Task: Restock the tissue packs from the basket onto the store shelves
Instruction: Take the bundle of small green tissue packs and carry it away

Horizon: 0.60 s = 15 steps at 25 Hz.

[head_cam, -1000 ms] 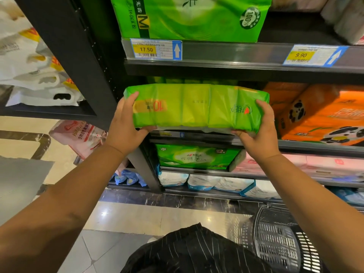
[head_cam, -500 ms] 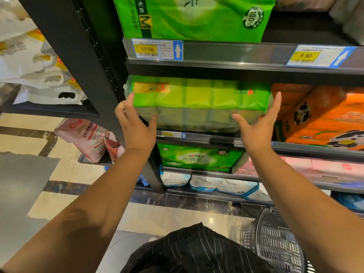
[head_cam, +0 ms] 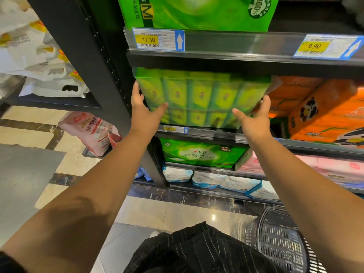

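- Green tissue pack [head_cam: 201,97]: on mid shelf [head_cam: 216,134], in the bay under the 17.50 price tag [head_cam: 149,39]. Broad face to the front, showing two rows of small packs. Bottom edge at the shelf's front rail.
- Pack's L end is close to the black upright [head_cam: 82,56]; its R end is just beside the orange packs [head_cam: 325,111].
- Left hand [head_cam: 143,113]: flat vs. pack's L end, fingers straight and pointing up, thumb stretched across the lower front face. Not wrapped round it.
- Right hand [head_cam: 254,119]: at pack's R end, fingers straight and up, thumb out towards the front face. Contact at the fingertips; palm contact cannot be told.
- Basket [head_cam: 279,247]: black, on the floor at lower R, well apart from both hands. Contents not visible.
- Shelf above: large green pack [head_cam: 197,10], with 9.90 price tag [head_cam: 313,46] to the R.
- Shelf below: another green pack [head_cam: 201,154], pink packs to its R.
- Pink bag [head_cam: 90,131] on a low shelf L of the upright.
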Available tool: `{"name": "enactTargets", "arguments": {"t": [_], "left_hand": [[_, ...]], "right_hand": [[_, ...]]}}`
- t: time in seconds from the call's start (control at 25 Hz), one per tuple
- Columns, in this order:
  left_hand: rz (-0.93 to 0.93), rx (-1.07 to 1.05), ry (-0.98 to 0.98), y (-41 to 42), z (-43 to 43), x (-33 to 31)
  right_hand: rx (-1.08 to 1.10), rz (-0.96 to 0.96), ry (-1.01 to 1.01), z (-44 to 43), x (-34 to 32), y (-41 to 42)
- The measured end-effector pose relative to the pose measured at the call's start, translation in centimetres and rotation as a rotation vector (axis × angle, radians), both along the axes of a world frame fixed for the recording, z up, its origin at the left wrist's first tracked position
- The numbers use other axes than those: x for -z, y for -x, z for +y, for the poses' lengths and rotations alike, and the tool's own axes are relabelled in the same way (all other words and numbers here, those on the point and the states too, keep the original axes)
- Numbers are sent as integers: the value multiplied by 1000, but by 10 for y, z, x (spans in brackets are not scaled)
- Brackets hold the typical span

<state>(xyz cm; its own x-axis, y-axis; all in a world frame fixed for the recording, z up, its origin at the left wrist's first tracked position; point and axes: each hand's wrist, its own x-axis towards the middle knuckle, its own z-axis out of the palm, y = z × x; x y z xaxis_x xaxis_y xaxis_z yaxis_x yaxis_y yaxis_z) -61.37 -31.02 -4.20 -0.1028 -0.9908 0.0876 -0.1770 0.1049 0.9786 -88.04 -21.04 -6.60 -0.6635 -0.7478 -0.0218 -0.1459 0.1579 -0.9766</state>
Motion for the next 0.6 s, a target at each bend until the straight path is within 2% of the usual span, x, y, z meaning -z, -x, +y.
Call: {"name": "enactTargets", "arguments": {"t": [0.2, 0.48, 0.6], "left_hand": [[-37, 75, -61, 0, -8, 3], [-411, 204, -43, 13, -11, 28], [-440, 199, -93, 21, -24, 36]], "right_hand": [[-97, -26, -67, -4, 6, 4], [-72, 36, -147, -14, 17, 6], [-8, 49, -160, -19, 14, -1]]}}
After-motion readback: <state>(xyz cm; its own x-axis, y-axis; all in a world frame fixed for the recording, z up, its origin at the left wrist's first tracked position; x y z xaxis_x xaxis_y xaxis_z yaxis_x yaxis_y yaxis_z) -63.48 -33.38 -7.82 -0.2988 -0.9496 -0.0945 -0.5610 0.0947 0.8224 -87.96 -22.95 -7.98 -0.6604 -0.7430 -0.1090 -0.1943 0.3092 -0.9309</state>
